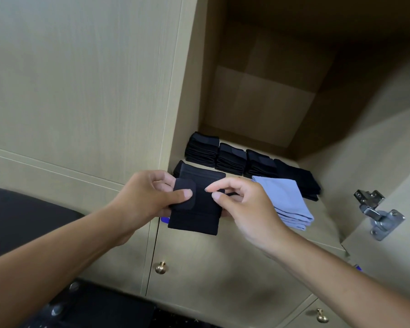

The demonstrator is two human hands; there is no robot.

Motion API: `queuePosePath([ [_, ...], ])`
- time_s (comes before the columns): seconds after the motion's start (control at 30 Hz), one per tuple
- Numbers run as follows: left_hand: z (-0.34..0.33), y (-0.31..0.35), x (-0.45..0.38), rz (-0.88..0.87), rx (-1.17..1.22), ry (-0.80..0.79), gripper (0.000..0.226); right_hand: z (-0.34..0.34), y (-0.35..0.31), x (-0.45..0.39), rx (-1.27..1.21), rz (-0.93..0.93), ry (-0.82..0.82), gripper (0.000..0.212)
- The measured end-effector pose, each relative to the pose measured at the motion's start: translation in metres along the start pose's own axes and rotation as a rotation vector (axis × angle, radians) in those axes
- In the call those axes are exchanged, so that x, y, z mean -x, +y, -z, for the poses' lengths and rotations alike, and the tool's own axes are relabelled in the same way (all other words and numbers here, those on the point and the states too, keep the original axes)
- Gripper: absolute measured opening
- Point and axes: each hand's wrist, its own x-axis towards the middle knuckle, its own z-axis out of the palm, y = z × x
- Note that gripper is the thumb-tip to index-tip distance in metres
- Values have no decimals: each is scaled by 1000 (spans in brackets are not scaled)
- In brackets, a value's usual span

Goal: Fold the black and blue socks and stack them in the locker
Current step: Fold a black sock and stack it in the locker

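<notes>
I have a folded black sock [194, 216] held in the air just in front of the open locker [258, 95], at the centre of the frame, a little below the level of its shelf. My left hand [149, 197] grips the sock's left edge, thumb pressed down over a small folded-over flap with the fingers curled behind it. My right hand [244, 209] comes in from the right with thumb and forefinger brought close together at the sock's upper right part; I judge it is pinching a thin layer of the fabric there, though the dark cloth makes the contact hard to read. On the locker shelf, toward the back, sit three stacks of folded black socks [230, 157] side by side, with another dark pile [301, 178] to their right, and a stack of folded light blue socks [287, 204] lies nearer the front, just right of my right hand. A metal door hinge [376, 214] shows at the right of the frame, and a brass knob [161, 267] on the door below. The sock looks light, soft and limp, so I expect it to spring open if I let the flap go; I would keep the thumb on the fold and support it flat from beneath when setting it down. It is not fragile, but smooth knit can slide off a pile, so I would lay it square on a stack.
</notes>
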Motion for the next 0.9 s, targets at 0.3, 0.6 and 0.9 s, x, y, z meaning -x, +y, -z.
queuePosePath([
  [0.3,2,-5,-4,-131,-316,7,16,33,1,-24,138,3,73,23],
  [0.6,4,-9,-4,-279,-614,-34,13,75,2,-78,-1,-93,179,23],
  [0.9,4,-11,-5,-293,-650,-59,12,94,15,-144,-176,-278,257,26],
])
